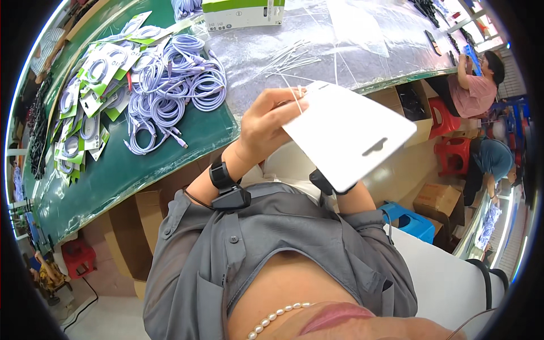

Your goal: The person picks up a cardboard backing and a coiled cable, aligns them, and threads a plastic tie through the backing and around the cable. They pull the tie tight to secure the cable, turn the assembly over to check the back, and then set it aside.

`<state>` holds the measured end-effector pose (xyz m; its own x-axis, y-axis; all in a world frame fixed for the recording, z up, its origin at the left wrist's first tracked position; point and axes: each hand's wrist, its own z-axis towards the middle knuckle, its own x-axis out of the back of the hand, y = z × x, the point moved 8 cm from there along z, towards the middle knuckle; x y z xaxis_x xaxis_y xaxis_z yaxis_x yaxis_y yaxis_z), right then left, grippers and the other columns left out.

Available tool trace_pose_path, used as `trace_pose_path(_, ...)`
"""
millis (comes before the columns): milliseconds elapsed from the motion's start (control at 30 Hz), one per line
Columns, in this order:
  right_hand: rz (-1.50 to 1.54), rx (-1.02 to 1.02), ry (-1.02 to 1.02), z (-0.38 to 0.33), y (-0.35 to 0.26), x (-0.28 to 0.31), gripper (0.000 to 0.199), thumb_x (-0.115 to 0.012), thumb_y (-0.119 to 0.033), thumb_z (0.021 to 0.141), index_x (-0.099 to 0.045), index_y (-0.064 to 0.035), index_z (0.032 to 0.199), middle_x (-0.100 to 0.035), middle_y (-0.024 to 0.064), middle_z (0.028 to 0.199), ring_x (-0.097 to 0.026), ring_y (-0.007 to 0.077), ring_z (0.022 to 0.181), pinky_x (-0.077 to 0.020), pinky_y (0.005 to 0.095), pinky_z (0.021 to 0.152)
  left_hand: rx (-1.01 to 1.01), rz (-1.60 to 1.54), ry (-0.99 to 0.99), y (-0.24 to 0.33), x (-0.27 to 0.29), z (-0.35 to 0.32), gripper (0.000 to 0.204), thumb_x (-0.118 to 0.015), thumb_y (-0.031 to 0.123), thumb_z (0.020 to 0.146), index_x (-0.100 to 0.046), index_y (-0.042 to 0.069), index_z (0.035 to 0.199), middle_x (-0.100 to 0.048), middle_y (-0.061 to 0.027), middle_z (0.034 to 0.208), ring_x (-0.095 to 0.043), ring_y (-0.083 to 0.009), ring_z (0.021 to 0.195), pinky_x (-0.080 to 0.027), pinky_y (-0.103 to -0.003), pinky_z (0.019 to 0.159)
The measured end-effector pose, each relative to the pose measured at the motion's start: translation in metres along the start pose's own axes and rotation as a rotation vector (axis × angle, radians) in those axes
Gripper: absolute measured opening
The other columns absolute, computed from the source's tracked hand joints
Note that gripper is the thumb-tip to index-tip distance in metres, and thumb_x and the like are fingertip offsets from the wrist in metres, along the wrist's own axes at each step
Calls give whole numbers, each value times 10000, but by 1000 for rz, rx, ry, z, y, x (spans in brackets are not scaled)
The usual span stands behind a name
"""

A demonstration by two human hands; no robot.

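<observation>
My left hand (271, 118) is closed with its fingertips at the corner of a blank white hang-tag card (354, 133). A thin white tie (296, 101) is pinched in those fingers, standing up along the card's edge. The card is tilted, its slotted hanging hole toward the lower right. Behind it my right hand is hidden; only my right forearm (359, 199) and the black wristband (322, 181) show. On the table ahead lies a loose bunch of thin white ties (290, 59).
Coiled lilac cables (170, 93) are heaped on the green table (187, 147) at left, beside cables on white-green cards (93, 73). A green-white box (243, 16) stands at the back. Cardboard boxes (436, 201) and a blue stool (408, 215) are at right. Two people sit farther right.
</observation>
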<state>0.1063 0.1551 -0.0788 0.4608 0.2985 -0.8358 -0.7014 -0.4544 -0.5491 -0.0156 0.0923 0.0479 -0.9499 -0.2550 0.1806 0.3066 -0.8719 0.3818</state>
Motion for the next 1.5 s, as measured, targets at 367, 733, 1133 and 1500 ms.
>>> trace_pose_path(367, -470, 226, 81, -27, -24, -28, 303, -627, -157, 850, -581, -52, 1131, -589, 129, 1104, -538, 263, 1071, -429, 461, 951, 35, 25, -48, 23, 11, 21, 388, -756, 32, 668, -643, 59, 1039, -534, -146, 1050, -606, -324, 1018, -540, -351, 841)
trace_pose_path(733, -671, 413, 117, -42, -38, -50, 277, -616, -156, 859, -583, -53, 1114, -592, 122, 1103, -544, 246, 1036, -429, 446, 955, -72, 15, -202, 41, 6, 33, 376, -702, -8, 685, -650, 85, 1046, -533, -146, 1083, -584, -352, 1051, -533, -366, 852)
trace_pose_path(1133, -748, 489, 109, -47, -41, -63, 249, -604, -155, 868, -585, -55, 1095, -595, 114, 1102, -551, 228, 998, -429, 430, 958, 7, -174, 44, 31, 14, 25, 417, -774, 50, 661, -617, 46, 1047, -529, -159, 1024, -610, -343, 1014, -556, -352, 820)
trace_pose_path(1500, -747, 487, 120, -53, -37, -64, 224, -593, -154, 876, -586, -56, 1078, -597, 107, 1101, -557, 211, 963, -430, 415, 962, -37, -136, -58, 39, 10, 28, 360, -752, 23, 670, -662, 84, 1012, -525, -138, 1046, -603, -358, 1021, -545, -361, 839)
